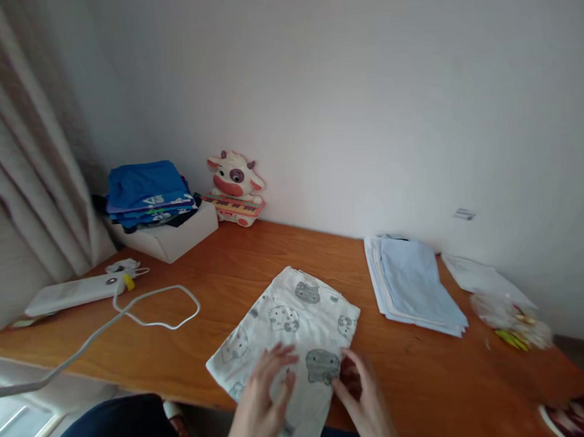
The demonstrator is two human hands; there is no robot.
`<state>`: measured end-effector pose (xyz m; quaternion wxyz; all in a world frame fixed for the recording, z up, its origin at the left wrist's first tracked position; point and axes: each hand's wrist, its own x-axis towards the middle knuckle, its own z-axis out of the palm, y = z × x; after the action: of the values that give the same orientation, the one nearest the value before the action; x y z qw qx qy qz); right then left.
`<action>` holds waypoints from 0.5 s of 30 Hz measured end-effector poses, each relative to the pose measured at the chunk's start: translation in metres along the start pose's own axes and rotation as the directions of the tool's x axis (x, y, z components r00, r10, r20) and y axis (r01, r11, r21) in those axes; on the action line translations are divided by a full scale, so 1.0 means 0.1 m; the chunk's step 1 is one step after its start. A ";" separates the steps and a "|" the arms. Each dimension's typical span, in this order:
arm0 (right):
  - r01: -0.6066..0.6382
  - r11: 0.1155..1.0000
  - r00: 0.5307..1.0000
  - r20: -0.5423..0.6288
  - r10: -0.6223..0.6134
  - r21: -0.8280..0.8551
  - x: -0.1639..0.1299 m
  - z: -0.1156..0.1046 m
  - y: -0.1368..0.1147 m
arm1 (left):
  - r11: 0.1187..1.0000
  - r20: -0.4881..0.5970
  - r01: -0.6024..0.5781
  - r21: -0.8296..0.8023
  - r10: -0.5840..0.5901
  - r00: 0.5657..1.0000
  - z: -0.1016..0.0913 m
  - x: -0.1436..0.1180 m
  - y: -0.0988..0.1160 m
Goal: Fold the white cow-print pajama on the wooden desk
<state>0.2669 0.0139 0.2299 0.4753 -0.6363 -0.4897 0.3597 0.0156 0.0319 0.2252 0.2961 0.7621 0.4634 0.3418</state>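
Note:
A white cloth (291, 324) printed with grey cartoon cat faces lies spread on the wooden table, its lower end reaching over the front edge toward my lap. My left hand (267, 391) rests over the lower middle of this cloth, fingers apart and slightly blurred. At the cloth's right edge, my right hand (359, 392) has its thumb and curled index finger on the fabric beside a grey cat print. The other fingers of that hand curl in shadow and are partly hidden.
Folded pale-blue cloths (412, 283) lie to the right, near a clear plastic bag (513, 317). At the back left, blue clothes (146, 191) sit on a white box (174, 235) beside a cow toy piano (235, 192). A white cable (174, 326) loops left near a white device (74, 294).

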 end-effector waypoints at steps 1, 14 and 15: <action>0.039 0.998 0.999 0.004 -0.039 -0.049 0.04 -0.02 -0.01 | 0.996 -0.083 0.076 0.046 -0.072 0.994 -0.13 0.10 -0.04; 0.117 0.936 0.986 -0.077 -0.151 -0.332 -0.14 0.18 0.07 | 0.896 -0.233 0.353 0.270 -0.295 0.927 -0.73 0.72 -0.47; 0.100 0.932 0.990 -0.062 -0.129 -0.350 -0.13 0.17 0.04 | 0.914 -0.225 0.339 0.225 -0.290 0.930 -0.71 0.69 -0.40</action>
<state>0.2490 0.0050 0.2215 0.3964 -0.6948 -0.5611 0.2130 -0.0381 0.1198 0.2538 0.2003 0.6740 0.6466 0.2958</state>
